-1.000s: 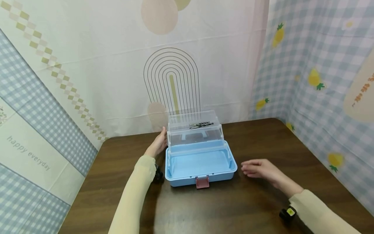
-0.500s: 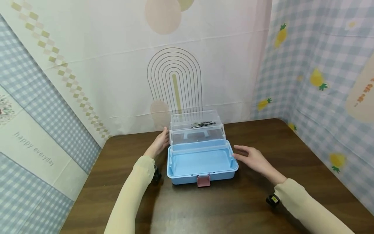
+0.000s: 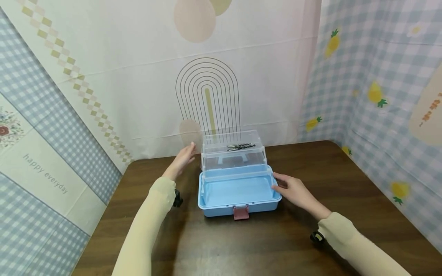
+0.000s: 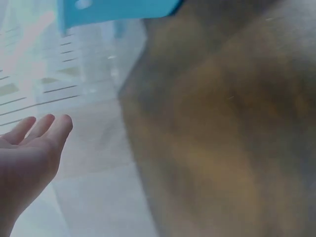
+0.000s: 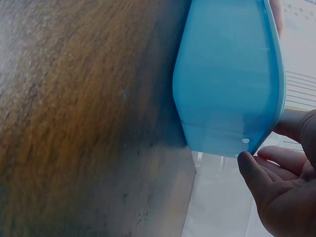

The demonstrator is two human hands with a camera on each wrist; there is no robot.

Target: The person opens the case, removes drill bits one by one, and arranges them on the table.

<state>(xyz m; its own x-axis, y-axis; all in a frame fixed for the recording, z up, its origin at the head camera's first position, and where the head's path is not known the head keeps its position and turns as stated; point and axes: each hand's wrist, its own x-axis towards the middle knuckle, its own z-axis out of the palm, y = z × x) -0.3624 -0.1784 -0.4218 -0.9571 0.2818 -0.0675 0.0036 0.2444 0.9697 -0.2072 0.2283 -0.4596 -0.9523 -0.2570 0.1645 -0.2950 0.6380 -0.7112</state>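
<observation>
A light blue toolbox (image 3: 238,210) stands unfolded on the table, its clear tiers raised at the back and its reddish latch (image 3: 241,212) hanging in front. Several dark drill bits (image 3: 240,147) lie on the clear upper tray (image 3: 214,148). My right hand (image 3: 293,189) holds the box's right side, thumb over the rim; the right wrist view shows fingertips at the back corner of the blue wall (image 5: 227,79). My left hand (image 3: 182,159) is off the box's left rear, fingers extended and holding nothing; in the left wrist view the hand (image 4: 34,153) is apart from the blue plastic.
The brown wooden table (image 3: 221,245) ends just behind the box against a white patterned cloth (image 3: 262,76). A checked cloth with pineapple prints (image 3: 366,115) hangs along the right side, and another checked cloth (image 3: 31,69) is on the left. Each wrist wears a black device (image 3: 317,237).
My right hand has moved left from the table onto the toolbox's right rim. My left hand has drawn away from the box's left rear side. The drill bits stay in place.
</observation>
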